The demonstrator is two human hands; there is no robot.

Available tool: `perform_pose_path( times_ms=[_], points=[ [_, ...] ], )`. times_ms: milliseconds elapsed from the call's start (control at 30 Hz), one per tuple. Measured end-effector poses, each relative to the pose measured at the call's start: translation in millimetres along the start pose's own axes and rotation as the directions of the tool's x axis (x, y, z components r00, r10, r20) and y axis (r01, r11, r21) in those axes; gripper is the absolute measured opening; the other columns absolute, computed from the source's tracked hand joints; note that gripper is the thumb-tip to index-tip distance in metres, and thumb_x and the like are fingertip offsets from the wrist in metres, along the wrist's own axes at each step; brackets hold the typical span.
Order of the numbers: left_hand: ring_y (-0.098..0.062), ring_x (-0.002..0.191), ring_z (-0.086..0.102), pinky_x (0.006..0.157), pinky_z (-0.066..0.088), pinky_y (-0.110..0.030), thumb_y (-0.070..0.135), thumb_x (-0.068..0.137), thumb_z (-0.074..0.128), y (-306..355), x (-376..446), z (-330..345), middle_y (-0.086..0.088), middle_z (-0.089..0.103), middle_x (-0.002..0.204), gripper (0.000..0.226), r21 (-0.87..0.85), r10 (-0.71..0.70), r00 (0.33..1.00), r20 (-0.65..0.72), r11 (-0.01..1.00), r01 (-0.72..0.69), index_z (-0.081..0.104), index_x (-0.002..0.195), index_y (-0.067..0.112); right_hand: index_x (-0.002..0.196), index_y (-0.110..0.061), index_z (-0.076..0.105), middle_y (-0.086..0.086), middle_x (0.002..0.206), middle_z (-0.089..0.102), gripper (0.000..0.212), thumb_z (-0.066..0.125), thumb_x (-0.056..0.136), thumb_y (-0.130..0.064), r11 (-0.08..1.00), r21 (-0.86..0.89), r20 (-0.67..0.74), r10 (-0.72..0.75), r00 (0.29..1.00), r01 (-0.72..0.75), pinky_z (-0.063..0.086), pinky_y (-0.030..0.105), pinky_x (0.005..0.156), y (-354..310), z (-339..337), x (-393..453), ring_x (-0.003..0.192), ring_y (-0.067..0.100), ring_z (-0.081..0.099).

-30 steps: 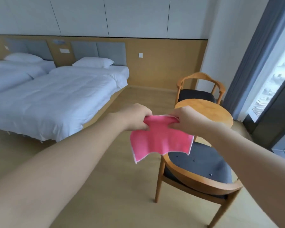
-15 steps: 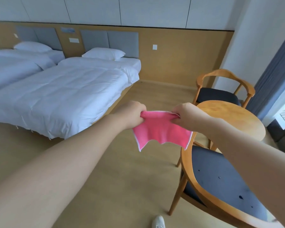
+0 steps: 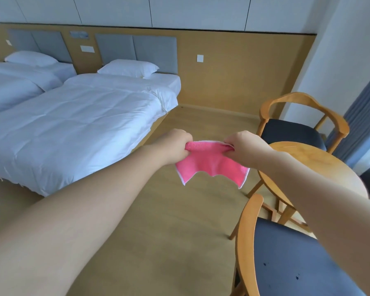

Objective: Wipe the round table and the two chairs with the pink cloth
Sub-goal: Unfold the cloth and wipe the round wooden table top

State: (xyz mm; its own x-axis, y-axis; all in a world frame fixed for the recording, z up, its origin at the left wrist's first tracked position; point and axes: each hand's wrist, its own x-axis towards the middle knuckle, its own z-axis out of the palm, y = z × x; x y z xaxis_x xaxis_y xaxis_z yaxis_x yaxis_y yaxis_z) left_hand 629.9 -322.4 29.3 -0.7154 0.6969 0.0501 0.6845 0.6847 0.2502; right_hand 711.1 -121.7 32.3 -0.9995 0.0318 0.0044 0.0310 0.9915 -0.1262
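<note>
Pink cloth point(image 3: 209, 163) in mid-air above floor point(image 3: 158, 231), long axis left-right, lower edge hanging toward floor. Left hand point(image 3: 175, 146) and right hand point(image 3: 247, 146) fingers bunched, pinching top corners. Round bench point(image 3: 303, 165) right, between near chair point(image 3: 286, 257) and far chair point(image 3: 297, 124). No readable writing.

The right forearm covers part of the round table point(image 3: 303, 167) top and part of the near chair point(image 3: 286, 263) seat, which the bottom edge also crops. Clenched fingers point(image 3: 181, 146) conceal the pink cloth point(image 3: 209, 165) top corners.
</note>
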Motion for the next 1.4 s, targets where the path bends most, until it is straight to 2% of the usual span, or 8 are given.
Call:
perform_pose_path(
  times_ms=[200,300,500,600,800,967,1267,1400],
  points=[
    [-0.023,0.081,0.052,0.052,0.03,-0.026,0.007,0.08,0.052,-32.1,95.0,13.9,0.0,0.054,0.086,0.02,0.004,0.086,0.996,-0.018,0.996,-0.086,0.048,0.066,0.02,0.08,-0.011,0.06,0.005,0.074,0.061,0.014,0.05,0.088,-0.017,0.998,0.011,0.003,0.068,0.998,-0.068,0.052,0.042,0.066,42.9,10.9,69.5,0.071,0.024,0.059],
    [-0.023,0.083,0.053,0.056,0.033,-0.027,0.007,0.08,0.053,-54.7,154.5,21.7,-0.003,0.057,0.091,0.011,-0.039,0.136,0.99,-0.018,0.99,-0.137,0.057,0.077,0.016,0.076,-0.01,0.057,0.005,0.071,0.058,0.014,0.05,0.087,-0.014,0.993,0.04,-0.007,0.11,0.994,-0.11,0.049,0.04,0.062,67.0,21.5,109.4,0.068,0.024,0.056],
    [-0.023,0.081,0.051,0.055,0.032,-0.022,0.003,0.079,0.05,-93.5,287.6,41.0,-0.001,0.053,0.087,0.018,-0.12,0.268,0.962,0.045,0.958,-0.261,0.049,0.074,0.02,0.081,-0.014,0.062,0.003,0.072,0.061,0.013,0.051,0.082,-0.008,0.949,0.086,-0.021,0.305,0.952,-0.302,0.052,0.042,0.062,120.1,40.5,195.2,0.069,0.023,0.059],
    [-0.026,0.087,0.054,0.069,0.044,-0.03,0.004,0.079,0.052,-98.7,349.3,51.2,-0.002,0.054,0.088,0.015,-0.124,0.381,0.914,0.138,0.922,-0.366,0.051,0.077,0.019,0.079,-0.023,0.06,-0.004,0.069,0.058,0.018,0.05,0.082,-0.008,0.908,0.09,-0.015,0.412,0.911,-0.409,0.046,0.031,0.055,143.2,46.2,219.9,0.064,0.016,0.055],
    [-0.022,0.082,0.054,0.059,0.036,-0.03,0.008,0.078,0.052,-67.5,450.5,76.7,0.001,0.057,0.09,0.012,-0.141,0.545,0.816,0.194,0.838,-0.527,0.054,0.08,0.02,0.072,-0.03,0.049,-0.008,0.067,0.053,0.025,0.049,0.087,-0.01,0.791,0.084,0.024,0.606,0.795,-0.606,0.033,0.025,0.049,201.1,49.3,232.2,0.062,0.01,0.048],
    [-0.021,0.078,0.055,0.062,0.045,-0.034,0.008,0.079,0.053,-9.1,517.7,117.6,0.001,0.057,0.085,0.016,-0.18,0.661,0.702,0.266,0.749,-0.638,0.052,0.072,0.022,0.088,-0.022,0.062,-0.007,0.072,0.056,0.02,0.047,0.087,-0.008,0.669,0.088,0.049,0.737,0.674,-0.738,0.036,0.024,0.048,266.1,63.1,224.2,0.064,0.01,0.05],
    [-0.017,0.076,0.057,0.055,0.039,-0.028,0.018,0.084,0.051,113.9,636.8,193.6,0.006,0.061,0.083,0.015,-0.153,0.74,0.54,0.401,0.635,-0.757,0.053,0.077,0.031,0.084,-0.015,0.063,0.002,0.077,0.062,0.017,0.048,0.089,-0.013,0.444,0.121,0.116,0.882,0.457,-0.888,0.05,0.035,0.061,407.6,87.5,198.6,0.071,0.022,0.059],
    [-0.015,0.074,0.058,0.058,0.049,-0.033,0.015,0.085,0.05,169.0,673.2,214.8,0.007,0.059,0.079,0.017,-0.209,0.76,0.486,0.432,0.609,-0.765,0.058,0.081,0.03,0.088,-0.015,0.065,0.004,0.083,0.063,0.021,0.046,0.089,-0.007,0.306,0.154,0.133,0.936,0.327,-0.94,0.048,0.034,0.063,456.4,90.3,178.1,0.076,0.022,0.058]
  ],
)
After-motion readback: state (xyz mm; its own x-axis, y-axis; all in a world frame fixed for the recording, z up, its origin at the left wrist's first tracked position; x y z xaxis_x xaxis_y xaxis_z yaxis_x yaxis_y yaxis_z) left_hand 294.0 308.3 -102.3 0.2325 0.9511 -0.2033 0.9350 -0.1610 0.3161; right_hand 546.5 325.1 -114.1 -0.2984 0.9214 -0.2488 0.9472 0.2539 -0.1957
